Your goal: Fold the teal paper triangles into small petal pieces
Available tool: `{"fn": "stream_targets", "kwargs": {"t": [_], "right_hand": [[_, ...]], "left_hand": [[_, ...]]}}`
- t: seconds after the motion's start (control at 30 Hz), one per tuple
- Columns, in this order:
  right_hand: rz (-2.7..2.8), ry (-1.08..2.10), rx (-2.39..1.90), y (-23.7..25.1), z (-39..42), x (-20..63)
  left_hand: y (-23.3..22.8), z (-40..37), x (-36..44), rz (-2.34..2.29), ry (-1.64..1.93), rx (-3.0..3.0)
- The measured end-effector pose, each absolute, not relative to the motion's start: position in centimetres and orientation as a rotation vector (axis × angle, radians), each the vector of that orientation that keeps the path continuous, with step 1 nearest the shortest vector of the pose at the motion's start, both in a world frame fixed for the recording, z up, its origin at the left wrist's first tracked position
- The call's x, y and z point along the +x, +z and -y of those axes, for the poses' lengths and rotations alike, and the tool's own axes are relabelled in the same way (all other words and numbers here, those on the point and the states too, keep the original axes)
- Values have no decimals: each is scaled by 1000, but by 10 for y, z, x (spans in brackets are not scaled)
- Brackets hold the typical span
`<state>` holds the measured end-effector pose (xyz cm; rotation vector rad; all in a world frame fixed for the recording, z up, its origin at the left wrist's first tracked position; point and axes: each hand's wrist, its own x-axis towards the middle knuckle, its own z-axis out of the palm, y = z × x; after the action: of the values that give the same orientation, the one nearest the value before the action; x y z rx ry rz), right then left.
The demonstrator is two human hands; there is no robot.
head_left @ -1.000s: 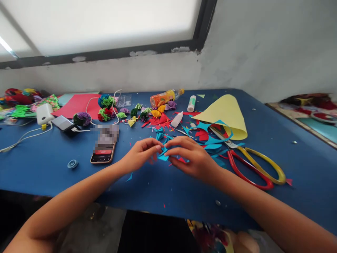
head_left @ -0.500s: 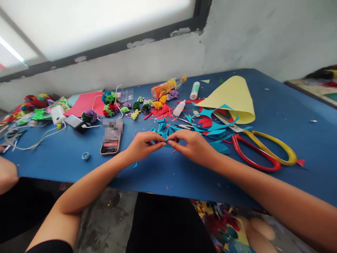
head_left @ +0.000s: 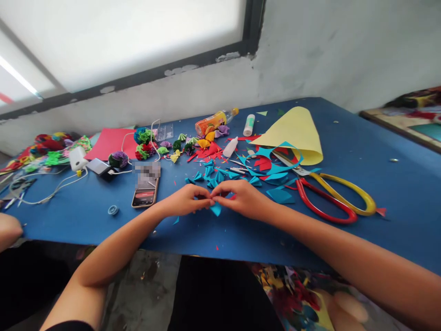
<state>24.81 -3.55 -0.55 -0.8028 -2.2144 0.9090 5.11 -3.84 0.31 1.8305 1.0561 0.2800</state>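
My left hand (head_left: 189,199) and my right hand (head_left: 237,197) meet fingertip to fingertip above the blue table (head_left: 241,236). Both are pinched closed on a small piece of blue paper (head_left: 216,209), whose lower part hangs below the fingers. Just beyond my hands lie several folded blue paper pieces (head_left: 219,176). To the right of them are a flat blue paper sheet (head_left: 280,196) and a blue offcut with round holes (head_left: 257,156). Large scissors (head_left: 327,207) with one red and one yellow handle rest right of my right hand, their blades partly under yellow paper.
A curled yellow paper sheet (head_left: 292,133), a glue stick (head_left: 249,125), a small white bottle (head_left: 230,147) and an orange drink bottle (head_left: 215,122) are farther back. On the left are a phone (head_left: 144,198), a blue cap (head_left: 113,210), cables and paper flowers (head_left: 144,136). Another person's limb shows far left.
The blue paper between my fingers now shows a flap hanging down. The view has tilted slightly, and my hands sit lower, uncovering more of the folded blue pieces behind them.
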Motion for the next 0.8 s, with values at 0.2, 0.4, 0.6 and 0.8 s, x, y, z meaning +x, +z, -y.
{"fn": "stream_targets", "kwargs": {"t": [0.2,0.4,0.6,0.8], "right_hand": [[2465,973,-762,-12,33,248],[2587,592,-845,-15,38,243],[2705,300,-903,-14,46,241],[2785,162,-850,-14,43,244]], "left_hand": [[2,34,48,-1038,80,1835],[1,32,47,-1104,99,1850],[0,37,51,-1195,155,1833],[-3,43,55,-1223,267,2115]]}}
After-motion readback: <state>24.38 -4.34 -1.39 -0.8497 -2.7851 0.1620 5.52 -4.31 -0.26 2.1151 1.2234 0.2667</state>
